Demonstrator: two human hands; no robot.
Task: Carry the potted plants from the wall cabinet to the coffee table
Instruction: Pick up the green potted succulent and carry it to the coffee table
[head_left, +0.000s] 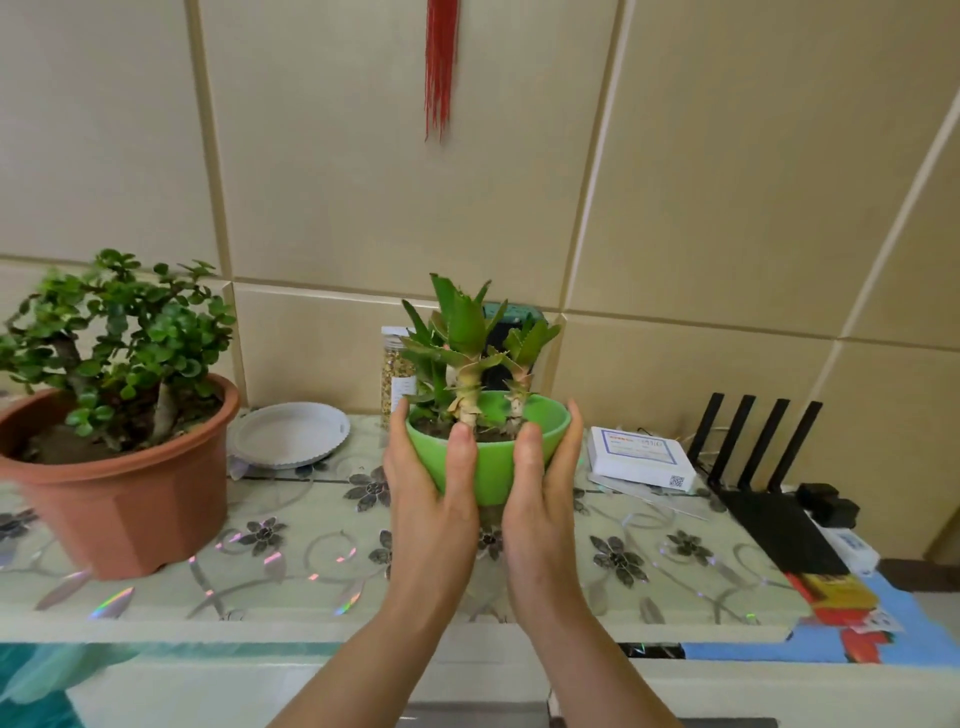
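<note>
Floral-patterned cabinet top (322, 566) against beige tiled wall (701, 182)

Green pot (493, 467) sits mid tabletop (311, 571), left hand (434, 499) and right hand (545, 493) cupped on its sides. Front strip of tabletop toward the edge is bare, open path back. Left: white saucer (290, 434) near, terracotta pot (119, 493) with bushy plant farther, gap between them and the green pot. Behind: jar (397, 374) and dark device close to the leaves, then wall. Right: white box (639, 454) just beside right hand, router (769, 483) with upright antennas beyond. Above the plant is open; red tassel (441, 67) hangs high on wall.
</note>
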